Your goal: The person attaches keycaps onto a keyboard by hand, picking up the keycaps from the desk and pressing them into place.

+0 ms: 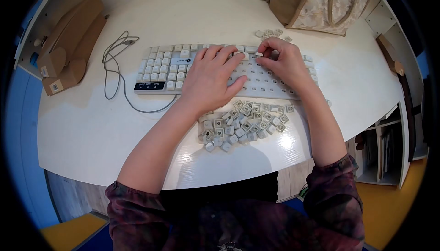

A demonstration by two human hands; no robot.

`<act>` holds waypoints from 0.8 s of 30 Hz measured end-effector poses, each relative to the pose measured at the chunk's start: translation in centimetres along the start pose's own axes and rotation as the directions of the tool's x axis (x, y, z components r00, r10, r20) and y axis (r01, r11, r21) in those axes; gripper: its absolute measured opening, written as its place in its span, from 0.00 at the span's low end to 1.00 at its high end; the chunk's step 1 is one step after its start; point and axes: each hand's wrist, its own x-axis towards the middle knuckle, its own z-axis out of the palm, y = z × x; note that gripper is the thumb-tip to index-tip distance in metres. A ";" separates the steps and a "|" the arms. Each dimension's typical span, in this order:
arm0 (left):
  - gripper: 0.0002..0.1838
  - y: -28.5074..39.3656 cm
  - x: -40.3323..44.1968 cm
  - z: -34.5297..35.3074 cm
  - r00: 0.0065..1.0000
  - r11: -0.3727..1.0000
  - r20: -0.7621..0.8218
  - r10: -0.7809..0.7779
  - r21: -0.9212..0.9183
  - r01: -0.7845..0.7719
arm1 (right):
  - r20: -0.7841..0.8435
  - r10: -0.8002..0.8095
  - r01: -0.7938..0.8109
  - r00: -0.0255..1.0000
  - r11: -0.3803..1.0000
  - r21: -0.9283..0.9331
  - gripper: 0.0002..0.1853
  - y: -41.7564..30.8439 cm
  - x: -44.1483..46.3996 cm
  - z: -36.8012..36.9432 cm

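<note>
A white keyboard [158,67] lies across the desk, its printed labels upside down to me. Keycaps fill its left part and far row, while bare switch sockets show in the middle and right. My left hand [212,74] rests flat on the keyboard with its fingers spread. Over the bare area, my right hand [284,60] pinches a single white keycap [259,55] between thumb and fingertips. Whether that keycap touches a socket, I cannot tell. On the near side of the keyboard, loose keycaps [243,122] lie in a pile, several turned upside down.
A few more keycaps [270,33] sit beyond the keyboard. A grey cable [120,74] curls at left, near brown cardboard pieces [73,44]. One beige patterned bag [321,3] stands at the back right. Shelves [380,145] flank the white desk [91,127] on the right.
</note>
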 end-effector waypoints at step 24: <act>0.26 0.2 0.0 -0.1 1.000 1.000 0.012 -0.002 -0.004 0.002 | 0.056 -0.045 0.049 0.997 0.997 -0.064 0.12 -0.5 -0.6 0.1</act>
